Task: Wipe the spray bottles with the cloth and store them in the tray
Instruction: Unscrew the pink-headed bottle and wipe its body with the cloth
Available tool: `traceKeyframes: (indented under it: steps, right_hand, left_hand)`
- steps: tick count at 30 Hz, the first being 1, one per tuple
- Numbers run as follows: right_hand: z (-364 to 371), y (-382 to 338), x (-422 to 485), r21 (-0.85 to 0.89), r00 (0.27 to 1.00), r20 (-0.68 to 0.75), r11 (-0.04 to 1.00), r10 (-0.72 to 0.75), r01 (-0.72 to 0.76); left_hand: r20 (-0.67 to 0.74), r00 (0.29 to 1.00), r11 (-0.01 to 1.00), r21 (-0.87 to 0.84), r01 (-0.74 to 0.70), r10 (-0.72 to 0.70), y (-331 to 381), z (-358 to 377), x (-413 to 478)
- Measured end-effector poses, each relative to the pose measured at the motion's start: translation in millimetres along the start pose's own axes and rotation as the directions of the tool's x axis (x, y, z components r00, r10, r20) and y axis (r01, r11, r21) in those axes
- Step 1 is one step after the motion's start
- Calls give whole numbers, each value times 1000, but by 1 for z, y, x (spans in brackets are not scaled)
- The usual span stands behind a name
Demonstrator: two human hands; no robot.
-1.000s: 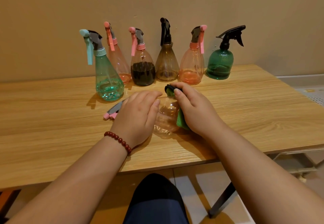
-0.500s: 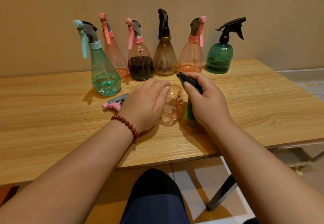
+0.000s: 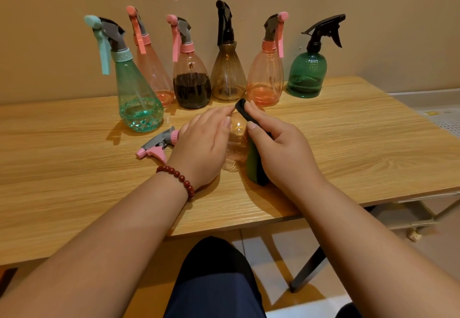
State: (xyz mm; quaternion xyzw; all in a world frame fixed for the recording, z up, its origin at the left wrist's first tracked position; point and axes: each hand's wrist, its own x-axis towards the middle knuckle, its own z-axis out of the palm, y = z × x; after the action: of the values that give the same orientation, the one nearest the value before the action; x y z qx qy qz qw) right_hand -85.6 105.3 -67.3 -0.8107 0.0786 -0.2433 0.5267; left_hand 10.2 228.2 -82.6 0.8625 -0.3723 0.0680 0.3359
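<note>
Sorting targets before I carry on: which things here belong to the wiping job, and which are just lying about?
Job:
lying bottle under left hand
cloth pinched in right hand
six standing bottles behind

Lying about:
bracelet
table, only the work surface

Both my forearms are bare. A bracelet (image 3: 178,177) of round, glossy dark red beads circles my wrist, at seven o'clock from my left hand (image 3: 201,148). At six o'clock in view, my knee shows in dark navy trousers (image 3: 214,283).
</note>
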Motion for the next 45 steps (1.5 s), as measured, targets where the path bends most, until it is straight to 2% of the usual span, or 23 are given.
traceKeyframes:
  steps: [3, 8, 11, 16, 20, 24, 27, 30, 35, 40, 45]
  right_hand:
    - [2, 1, -11, 51, 1000, -22, 999, -12, 13]
    - [6, -1, -2, 85, 999, -24, 995, 48, -46]
    - [10, 1, -5, 68, 998, -53, 998, 19, -16]
    - [7, 4, -16, 157, 993, -118, 987, 8, 10]
    - [7, -2, -6, 32, 972, -236, 999, -14, 22]
    - [5, -1, -3, 40, 971, -236, 999, 40, -32]
    - [-5, 0, -7, 76, 976, -162, 988, 148, -137]
    - [-9, -1, -9, 49, 981, -119, 988, 151, -146]
    - [-2, 1, 5, 23, 962, -243, 992, 128, -127]
    - [-5, 10, 19, -58, 953, -227, 975, 198, -216]
    - [-3, 8, 18, 64, 953, -269, 990, 139, -127]
  left_hand:
    - [-7, 1000, 1000, -20, -5, 5, 0, 0, 0]
    - [-12, 1000, 1000, 2, -2, 2, 2, 0, -2]
    - [-11, 1000, 1000, 9, 4, -4, 2, 0, -1]
    - [-11, 1000, 1000, -3, 10, -10, 3, 0, 0]
    - [-9, 1000, 1000, -3, 16, -16, 4, -1, -2]
    - [-12, 1000, 1000, 5, 26, -26, 3, 0, -1]
    - [-8, 999, 1000, 2, 31, -31, 4, 0, -1]
    - [-6, 1000, 1000, -14, 10, -10, 4, 0, -1]
    - [-14, 1000, 1000, -7, 4, -4, 4, 0, -3]
    - [-22, 1000, 1000, 0, 13, -13, 2, 1, -1]
    - [-20, 1000, 1000, -9, 24, -24, 4, 0, -2]
